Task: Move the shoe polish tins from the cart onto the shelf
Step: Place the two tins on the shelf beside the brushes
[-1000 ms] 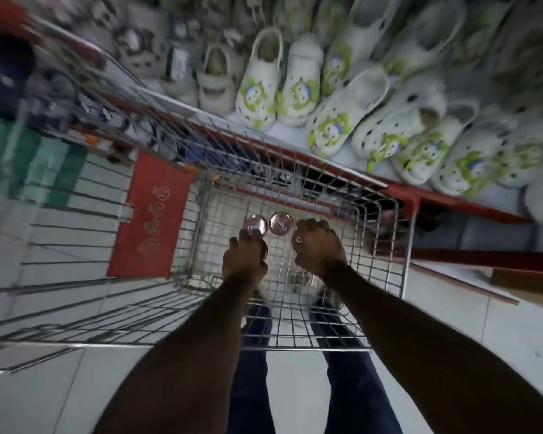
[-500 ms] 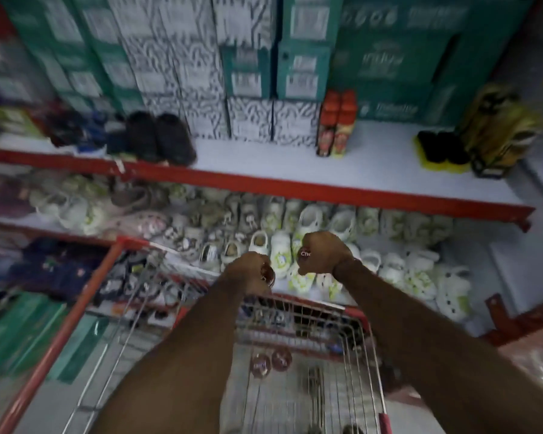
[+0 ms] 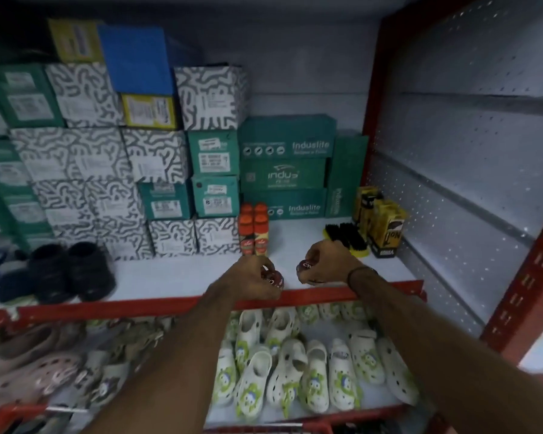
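Note:
My left hand [image 3: 252, 277] grips a round red shoe polish tin [image 3: 272, 277], tilted, just above the front of the white shelf [image 3: 176, 275]. Just to its right, my right hand [image 3: 329, 261] holds a second red shoe polish tin [image 3: 304, 267] over the same shelf board. Both hands hover near the shelf's red front edge [image 3: 138, 306]. I cannot tell whether either hand holds more than one tin. The cart is out of view.
Behind my hands stand orange-capped polish bottles [image 3: 253, 228], shoe brushes [image 3: 347, 234] and yellow boxes [image 3: 383, 225]. Stacked shoe boxes [image 3: 157, 158] fill the back. Black shoes [image 3: 72, 272] sit at left. White clogs [image 3: 295, 364] fill the lower shelf. A red upright [image 3: 527, 283] bounds the right.
Both hands lifted the tins out of the cart and rose up and forward to the upper shelf. The view tilted up, so the cart dropped out of sight.

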### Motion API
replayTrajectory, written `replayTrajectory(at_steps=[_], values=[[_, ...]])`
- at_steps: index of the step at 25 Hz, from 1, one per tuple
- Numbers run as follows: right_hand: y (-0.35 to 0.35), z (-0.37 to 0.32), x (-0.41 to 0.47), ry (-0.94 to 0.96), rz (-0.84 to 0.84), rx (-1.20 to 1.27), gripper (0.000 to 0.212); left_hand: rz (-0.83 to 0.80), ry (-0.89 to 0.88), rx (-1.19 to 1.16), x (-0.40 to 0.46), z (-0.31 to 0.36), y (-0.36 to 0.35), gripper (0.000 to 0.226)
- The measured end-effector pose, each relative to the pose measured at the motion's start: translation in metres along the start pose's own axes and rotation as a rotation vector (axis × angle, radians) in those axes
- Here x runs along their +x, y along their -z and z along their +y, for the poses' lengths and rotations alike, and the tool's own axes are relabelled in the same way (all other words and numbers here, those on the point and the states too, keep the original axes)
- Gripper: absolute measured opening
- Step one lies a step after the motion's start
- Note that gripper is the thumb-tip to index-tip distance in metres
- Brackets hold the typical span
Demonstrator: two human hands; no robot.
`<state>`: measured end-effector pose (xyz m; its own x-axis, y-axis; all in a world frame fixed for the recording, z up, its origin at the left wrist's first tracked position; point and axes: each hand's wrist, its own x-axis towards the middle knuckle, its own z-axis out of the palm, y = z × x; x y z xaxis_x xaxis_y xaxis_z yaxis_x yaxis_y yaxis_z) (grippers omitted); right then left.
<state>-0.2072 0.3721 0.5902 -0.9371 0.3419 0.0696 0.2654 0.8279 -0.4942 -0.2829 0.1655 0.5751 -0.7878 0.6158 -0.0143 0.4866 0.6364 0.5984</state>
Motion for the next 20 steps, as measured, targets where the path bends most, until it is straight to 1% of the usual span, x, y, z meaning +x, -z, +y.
replayTrajectory(at_steps=[3,4,5,6,8,9,11,13,14,16,17,20], values=[[0.006,0.024,0.021,0.012,0.007,-0.064,0.067,0.078,-0.045,0.146,0.043,0.008,-0.023,0.033],[0.002,0.032,0.028,0.019,0.001,-0.098,0.07,0.083,-0.041,0.187,0.056,0.008,-0.034,0.028],[-0.004,0.042,0.035,0.026,-0.009,-0.134,0.068,0.094,-0.044,0.217,0.068,0.006,-0.045,0.026],[-0.011,0.052,0.045,0.036,-0.024,-0.172,0.064,0.113,-0.055,0.23,0.081,0.005,-0.059,0.031],[-0.026,0.066,0.061,0.069,-0.048,-0.241,0.05,0.141,-0.068,0.228,0.098,0.003,-0.077,0.049],[-0.033,0.075,0.075,0.084,-0.043,-0.261,0.044,0.162,-0.067,0.235,0.111,0.003,-0.086,0.05],[-0.039,0.084,0.098,0.133,-0.011,-0.319,0.036,0.2,-0.059,0.261,0.133,0.005,-0.093,0.037],[-0.04,0.089,0.122,0.223,0.018,-0.457,0.031,0.272,-0.08,0.286,0.151,0.007,-0.096,0.023],[-0.04,0.092,0.134,0.259,0.023,-0.535,0.029,0.301,-0.089,0.292,0.159,0.007,-0.098,0.022],[-0.039,0.095,0.153,0.299,0.007,-0.617,0.023,0.312,-0.109,0.302,0.17,0.008,-0.101,0.034],[-0.04,0.096,0.159,0.303,-0.011,-0.625,0.023,0.31,-0.111,0.305,0.174,0.007,-0.102,0.042],[-0.038,0.096,0.171,0.298,-0.037,-0.577,0.043,0.312,-0.077,0.315,0.186,0.003,-0.102,0.057]])
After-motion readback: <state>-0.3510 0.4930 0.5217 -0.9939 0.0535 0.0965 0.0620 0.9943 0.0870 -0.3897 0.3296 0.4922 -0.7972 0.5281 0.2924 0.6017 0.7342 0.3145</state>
